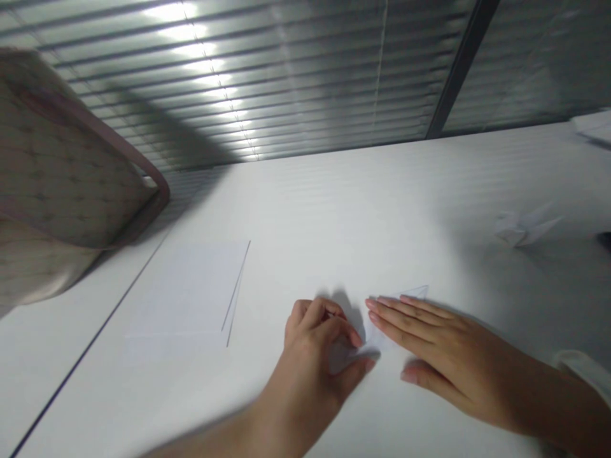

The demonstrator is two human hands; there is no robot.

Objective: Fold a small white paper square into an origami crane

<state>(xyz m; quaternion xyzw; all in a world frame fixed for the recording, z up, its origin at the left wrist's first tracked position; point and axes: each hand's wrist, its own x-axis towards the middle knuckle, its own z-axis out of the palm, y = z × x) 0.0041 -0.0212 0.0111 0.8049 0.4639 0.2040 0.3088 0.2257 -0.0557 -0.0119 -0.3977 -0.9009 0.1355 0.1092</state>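
Note:
A small folded white paper piece [414, 293] lies on the white table [334, 203], mostly hidden beneath my hands. My right hand [429, 346] lies flat on it, fingers stretched out and together, pressing it down. My left hand [324, 346] sits just to its left with curled fingers, thumb and fingertips pinching the paper's near-left edge.
A stack of white sheets [191, 289] lies to the left. A folded paper figure [522, 228] rests at the far right. A patterned fabric bag [62, 172] stands at the left edge. Closed window blinds [267, 76] run behind the table.

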